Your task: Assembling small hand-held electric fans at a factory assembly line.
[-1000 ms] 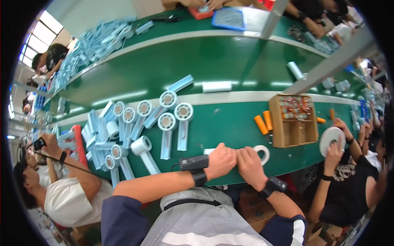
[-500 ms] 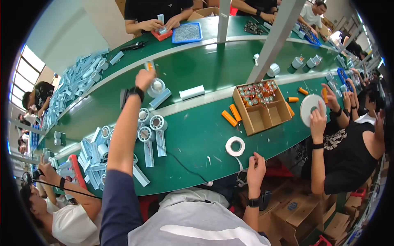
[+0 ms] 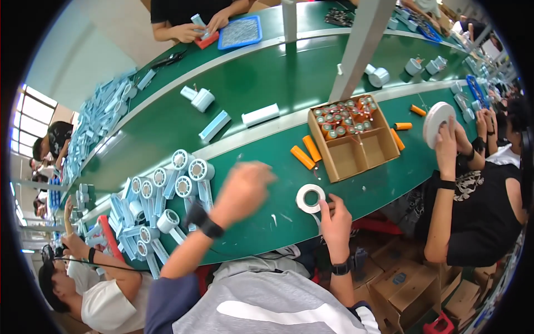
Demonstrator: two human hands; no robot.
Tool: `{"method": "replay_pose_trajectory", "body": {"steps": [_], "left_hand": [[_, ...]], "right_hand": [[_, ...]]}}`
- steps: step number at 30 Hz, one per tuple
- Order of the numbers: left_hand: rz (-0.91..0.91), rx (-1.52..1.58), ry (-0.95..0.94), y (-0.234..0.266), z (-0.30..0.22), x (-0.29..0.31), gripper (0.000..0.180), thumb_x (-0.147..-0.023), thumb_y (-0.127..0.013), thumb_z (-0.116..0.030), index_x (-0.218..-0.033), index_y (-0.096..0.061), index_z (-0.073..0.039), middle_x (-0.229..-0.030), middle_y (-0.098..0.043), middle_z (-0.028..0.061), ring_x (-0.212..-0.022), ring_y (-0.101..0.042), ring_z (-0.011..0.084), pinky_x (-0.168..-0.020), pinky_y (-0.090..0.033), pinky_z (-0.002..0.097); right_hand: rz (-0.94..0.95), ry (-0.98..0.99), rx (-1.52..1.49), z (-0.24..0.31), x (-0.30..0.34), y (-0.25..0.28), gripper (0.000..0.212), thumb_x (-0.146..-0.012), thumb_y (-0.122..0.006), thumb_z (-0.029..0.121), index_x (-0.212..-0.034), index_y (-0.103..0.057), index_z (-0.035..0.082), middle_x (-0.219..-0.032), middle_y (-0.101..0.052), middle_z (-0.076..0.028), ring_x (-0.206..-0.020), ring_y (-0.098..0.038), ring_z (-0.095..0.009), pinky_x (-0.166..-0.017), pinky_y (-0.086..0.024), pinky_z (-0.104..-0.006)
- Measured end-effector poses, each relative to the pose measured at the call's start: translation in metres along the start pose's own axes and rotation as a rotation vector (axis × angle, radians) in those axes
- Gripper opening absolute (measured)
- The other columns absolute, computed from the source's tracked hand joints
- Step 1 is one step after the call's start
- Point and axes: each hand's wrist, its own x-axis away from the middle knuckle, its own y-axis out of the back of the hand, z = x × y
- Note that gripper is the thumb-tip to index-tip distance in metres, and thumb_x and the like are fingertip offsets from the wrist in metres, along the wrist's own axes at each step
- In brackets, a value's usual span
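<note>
My left hand (image 3: 243,190) is over the green table between the pile of light-blue housings and the tape roll. Motion smears its fingers, so whether it holds anything is hidden. My right hand (image 3: 336,220) is beside a white tape roll (image 3: 301,202) lying on the table, with thumb and fingers apart close to its right edge. A loose strip of tape hangs from the roll near the thumb. Left of my left hand lie several light-blue housings with round, vented ends (image 3: 201,170). A single housing with a round end (image 3: 203,100) lies on the green belt beyond.
A divided cardboard box (image 3: 346,157) holds orange cells with red wires; loose orange cells (image 3: 302,157) lie beside it. Two half-round blue covers (image 3: 260,115) rest on the belt. A grey post (image 3: 361,50) rises behind the box. Co-workers sit left, right and across.
My left hand has come back from the belt toward me, leaving the housing there. My right hand has moved left, close to the tape roll. The whole view has shifted slightly.
</note>
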Motion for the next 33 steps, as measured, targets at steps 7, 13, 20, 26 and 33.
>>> {"method": "replay_pose_trajectory", "body": {"steps": [7, 13, 20, 26, 33], "left_hand": [[0.323, 0.016, -0.257, -0.037, -0.035, -0.026, 0.04, -0.071, -0.08, -0.027, -0.107, -0.065, -0.02, -0.129, -0.052, 0.0079, -0.108, -0.054, 0.0263, -0.088, -0.044, 0.0404], [0.299, -0.265, -0.239, -0.033, -0.001, -0.033, 0.033, -0.073, -0.079, -0.031, -0.1, -0.063, -0.019, -0.114, -0.054, 0.0073, -0.098, -0.054, 0.024, -0.079, -0.042, 0.0375], [0.123, -0.133, 0.053, -0.03, 0.005, 0.01, 0.036, -0.077, -0.08, -0.037, -0.099, -0.063, -0.014, -0.103, -0.055, 0.0088, -0.093, -0.055, 0.027, -0.076, -0.045, 0.0385], [-0.013, 0.092, 0.412, -0.018, -0.01, 0.068, 0.041, -0.077, -0.081, -0.04, -0.1, -0.064, -0.01, -0.095, -0.055, 0.0117, -0.086, -0.057, 0.0313, -0.073, -0.049, 0.0417], [0.167, 0.1, 0.3, 0.0, -0.031, 0.096, 0.028, -0.086, -0.074, -0.031, -0.101, -0.064, -0.01, -0.093, -0.054, 0.0123, -0.086, -0.057, 0.0322, -0.073, -0.048, 0.0415]], "right_hand": [[0.012, 0.407, 0.363, 0.0, 0.04, 0.008, 0.018, -0.091, -0.068, 0.013, -0.083, -0.057, 0.001, -0.082, -0.057, -0.015, -0.077, -0.056, -0.035, -0.069, -0.046, -0.0438], [-0.087, 0.477, 0.26, 0.015, 0.053, 0.029, 0.017, -0.089, -0.067, 0.008, -0.078, -0.056, 0.003, -0.081, -0.056, -0.013, -0.076, -0.055, -0.034, -0.068, -0.046, -0.0436], [0.326, 0.75, 0.245, 0.035, 0.093, 0.038, 0.016, -0.081, -0.072, 0.004, -0.075, -0.057, 0.002, -0.078, -0.056, -0.012, -0.075, -0.056, -0.031, -0.066, -0.045, -0.0404], [0.188, 0.728, 0.229, 0.034, 0.083, 0.061, 0.013, -0.08, -0.071, 0.003, -0.075, -0.058, 0.003, -0.079, -0.058, -0.011, -0.074, -0.056, -0.031, -0.065, -0.045, -0.0404], [-0.294, 0.68, 0.255, 0.049, 0.043, 0.07, 0.01, -0.082, -0.07, 0.004, -0.076, -0.061, 0.004, -0.077, -0.058, -0.012, -0.076, -0.057, -0.034, -0.067, -0.045, -0.0419]]}}
